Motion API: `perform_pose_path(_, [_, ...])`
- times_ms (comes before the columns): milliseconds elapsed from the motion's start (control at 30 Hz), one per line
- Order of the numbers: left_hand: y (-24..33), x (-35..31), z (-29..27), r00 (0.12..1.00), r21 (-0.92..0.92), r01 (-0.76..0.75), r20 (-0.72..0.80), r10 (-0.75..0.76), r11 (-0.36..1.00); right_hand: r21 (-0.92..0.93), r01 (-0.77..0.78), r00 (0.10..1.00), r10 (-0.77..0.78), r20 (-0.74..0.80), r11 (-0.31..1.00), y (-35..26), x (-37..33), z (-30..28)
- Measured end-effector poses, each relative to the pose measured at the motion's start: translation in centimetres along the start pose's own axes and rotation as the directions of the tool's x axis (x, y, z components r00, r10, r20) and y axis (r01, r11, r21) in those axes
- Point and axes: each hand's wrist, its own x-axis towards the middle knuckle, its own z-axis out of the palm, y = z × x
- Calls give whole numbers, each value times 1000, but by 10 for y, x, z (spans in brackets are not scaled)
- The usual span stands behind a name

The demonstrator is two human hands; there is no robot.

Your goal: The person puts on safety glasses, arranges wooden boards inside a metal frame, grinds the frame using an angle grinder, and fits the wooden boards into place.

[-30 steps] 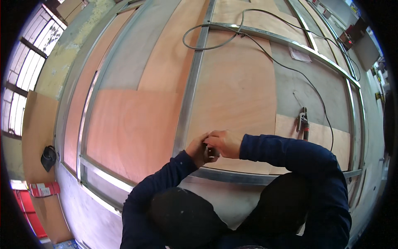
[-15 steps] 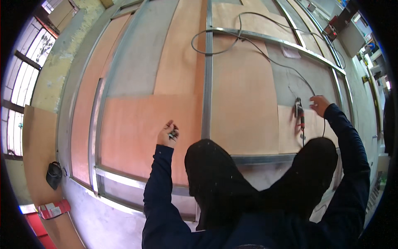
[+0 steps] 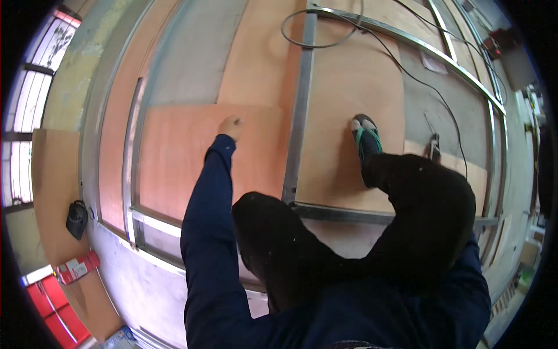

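Observation:
My left hand (image 3: 231, 126) is closed in a fist above the pinkish plywood sheet (image 3: 192, 168), left of the frame's middle metal bar (image 3: 300, 110). Whatever the fist holds is hidden. My right arm drops behind my right leg, so the right hand is out of sight. A small corded power tool (image 3: 435, 146) lies beyond my right knee, mostly covered by it. Its dark cable (image 3: 447, 107) runs forward over the sheets. My foot (image 3: 366, 136), in footwear with green straps, rests on the plywood right of the middle bar.
Metal crossbars (image 3: 407, 38) join the frame over plywood and grey floor. A cable loop (image 3: 285, 29) lies across the middle bar. At left are a black cap-like item (image 3: 76, 220), a red package (image 3: 77, 267) and a brown board (image 3: 55, 186). Barred windows line the left wall.
My left hand has moved forward and closed; small items showed in it before. My right hand has left the cable and gone out of view. My right foot has stepped onto the plywood.

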Motion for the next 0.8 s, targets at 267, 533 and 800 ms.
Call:
perform_pose_path(267, [62, 60, 73, 985, 272, -131, -75, 157, 953, 213, -105, 990, 121, -67, 971, 7, 60, 77])
perform_pose_path(533, [39, 61, 57, 983, 383, -166, -7, 182, 909, 202, -66, 986, 95, -138, 977, -70, 26, 79])
perform_pose_path(800, [80, 75, 52, 988, 451, -142, 14, 152, 881, 239, 5, 972, 52, -230, 971, -80, 32, 45])
